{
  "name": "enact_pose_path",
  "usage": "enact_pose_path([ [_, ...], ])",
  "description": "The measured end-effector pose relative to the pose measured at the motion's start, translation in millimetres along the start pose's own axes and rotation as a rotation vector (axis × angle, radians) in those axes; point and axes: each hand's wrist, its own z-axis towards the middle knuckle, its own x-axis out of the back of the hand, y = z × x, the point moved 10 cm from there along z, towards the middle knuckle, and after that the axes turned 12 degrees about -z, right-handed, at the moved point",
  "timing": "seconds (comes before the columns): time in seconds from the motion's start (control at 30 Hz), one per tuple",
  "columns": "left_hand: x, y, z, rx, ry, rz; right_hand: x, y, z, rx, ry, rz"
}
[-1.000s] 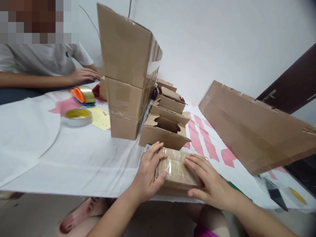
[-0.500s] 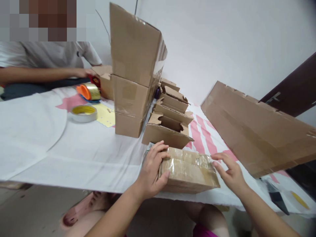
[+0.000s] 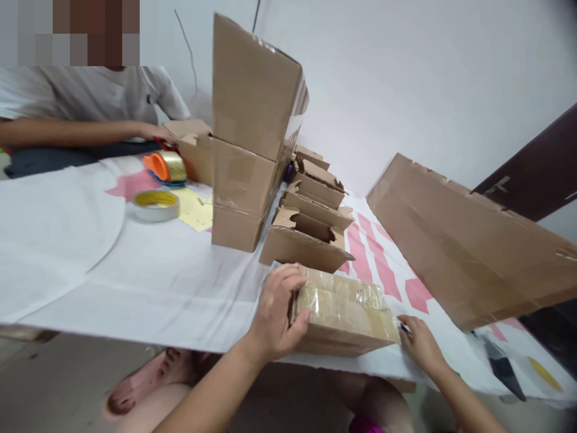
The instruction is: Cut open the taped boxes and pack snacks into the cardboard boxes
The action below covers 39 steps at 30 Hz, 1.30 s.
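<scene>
A closed cardboard box [image 3: 347, 319], with shiny clear tape over its top, lies at the near edge of the table. My left hand [image 3: 279, 313] grips its left end, fingers over the top and thumb on the near side. Beside the box's right end, my right hand [image 3: 421, 346] rests low over the cloth with its fingers pinched. A small dark object [image 3: 404, 328] shows at those fingertips; its kind cannot be made out. Just behind the taped box stands an open cardboard box [image 3: 306, 245] with raised flaps.
Boxes are stacked in a tall pile [image 3: 243, 174] left of a row of open boxes. A large cardboard sheet [image 3: 451, 240] leans at right. A tape roll [image 3: 155, 205] and an orange tape dispenser [image 3: 155, 166] lie at left. Across the table, a person's hand [image 3: 157, 133] touches another box.
My right hand has left the box's top right corner and moved down beside its right end, where a small dark object now shows in the fingers. My left hand stays on the box.
</scene>
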Motion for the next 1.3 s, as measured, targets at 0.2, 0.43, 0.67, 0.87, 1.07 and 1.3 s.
enact_pose_path([
  [0.2, 6.2, -6, 2, 0.089, 0.024, 0.141, -19, 45, -7, -0.189, -0.377, -0.182],
  [0.43, 2.5, -12, 0, 0.141, 0.002, 0.08, -18, 36, -10, -0.121, -0.283, -0.145],
  [0.67, -0.8, -20, -6, 0.187, -0.013, -0.008, 96, 9, 33, -0.084, 0.277, 0.167],
  [0.87, -7.1, -26, -9, 0.237, -0.065, -0.111, 212, -166, 45, 0.566, 0.253, 0.26],
  [1.07, -5.6, -23, -7, 0.208, -0.053, -0.104, 224, -268, 53, 0.878, 0.09, 0.038],
  [1.3, -8.2, -24, -7, 0.222, -0.083, -0.095, 222, -284, 54, 1.055, -0.042, 0.084],
])
